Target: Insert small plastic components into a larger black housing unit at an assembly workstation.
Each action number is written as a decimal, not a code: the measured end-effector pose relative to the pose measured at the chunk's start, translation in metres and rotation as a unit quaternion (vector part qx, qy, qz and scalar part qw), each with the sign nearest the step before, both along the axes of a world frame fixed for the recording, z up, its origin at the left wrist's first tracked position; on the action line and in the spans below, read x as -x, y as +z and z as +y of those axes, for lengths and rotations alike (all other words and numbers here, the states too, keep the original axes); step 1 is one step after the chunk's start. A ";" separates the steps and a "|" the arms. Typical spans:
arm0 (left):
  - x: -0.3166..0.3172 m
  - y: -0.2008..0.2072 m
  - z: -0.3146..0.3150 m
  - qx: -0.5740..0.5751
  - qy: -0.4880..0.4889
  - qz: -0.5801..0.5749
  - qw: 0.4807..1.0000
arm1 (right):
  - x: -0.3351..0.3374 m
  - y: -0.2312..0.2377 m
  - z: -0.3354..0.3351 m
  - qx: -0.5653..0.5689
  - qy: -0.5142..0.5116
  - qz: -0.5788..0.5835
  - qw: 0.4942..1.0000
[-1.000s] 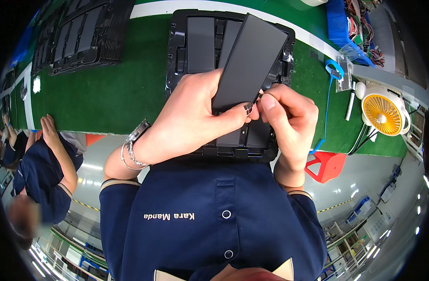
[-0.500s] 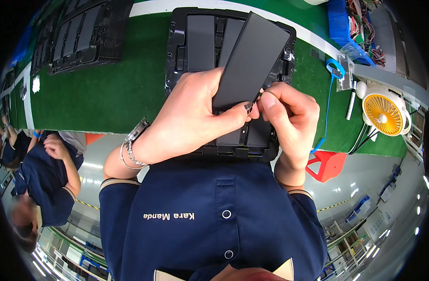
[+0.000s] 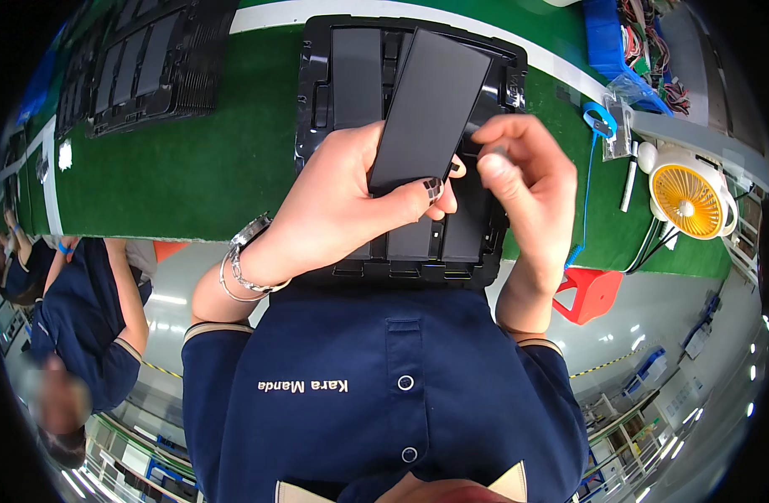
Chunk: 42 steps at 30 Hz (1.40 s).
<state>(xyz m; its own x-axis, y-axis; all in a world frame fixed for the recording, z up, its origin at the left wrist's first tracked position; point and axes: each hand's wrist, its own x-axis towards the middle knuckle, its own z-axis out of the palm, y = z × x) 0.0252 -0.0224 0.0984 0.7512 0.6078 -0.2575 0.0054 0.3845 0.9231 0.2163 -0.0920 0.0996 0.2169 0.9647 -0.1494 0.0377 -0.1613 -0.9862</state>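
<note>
A flat black rectangular panel [image 3: 431, 113] is tilted above a black plastic tray [image 3: 311, 92]. My left hand [image 3: 351, 189] is closed round the panel's lower end, its thumb on the front face and fingertips showing past the right edge. To the right of the panel, apart from it, is my right hand [image 3: 531, 172], slightly blurred. Its fingers are curled in toward the thumb, and a small greyish patch shows at the thumb tip; what it is, I cannot make out. Similar dark panels [image 3: 357, 75] lie in the tray's slots.
Stacked black trays [image 3: 150, 75] with panels stand at the left on the green tabletop [image 3: 208, 180]. To the right are a blue wrist strap [image 3: 600, 121], a white-and-yellow fan [image 3: 686, 201] and a blue bin [image 3: 611, 42] of wires. A red stool [image 3: 587, 295] stands below; a co-worker [image 3: 87, 318] is at left.
My right hand has come away from the panel's lower right edge, moving slightly right. The panel, still in my left hand, has shifted left and turned more upright.
</note>
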 end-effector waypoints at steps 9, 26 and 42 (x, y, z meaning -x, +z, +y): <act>-0.001 -0.004 0.001 -0.192 -0.031 0.091 0.977 | -0.009 0.004 0.030 -0.077 0.007 -0.004 0.997; 0.024 -0.037 0.058 -0.619 -0.022 0.250 0.745 | -0.052 -0.035 0.066 -0.105 0.034 -0.484 0.868; -0.005 -0.016 0.016 -0.492 0.043 0.129 0.860 | -0.014 0.002 -0.021 -0.073 -0.019 -0.241 0.968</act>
<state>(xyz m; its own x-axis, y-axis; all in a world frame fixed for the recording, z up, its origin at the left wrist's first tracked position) 0.0305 -0.0065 0.0825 0.6877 0.6769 0.2625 0.2694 -0.5737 0.7735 0.2306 -0.1129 0.1014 0.2627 0.9580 0.1151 0.4952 -0.0315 -0.8682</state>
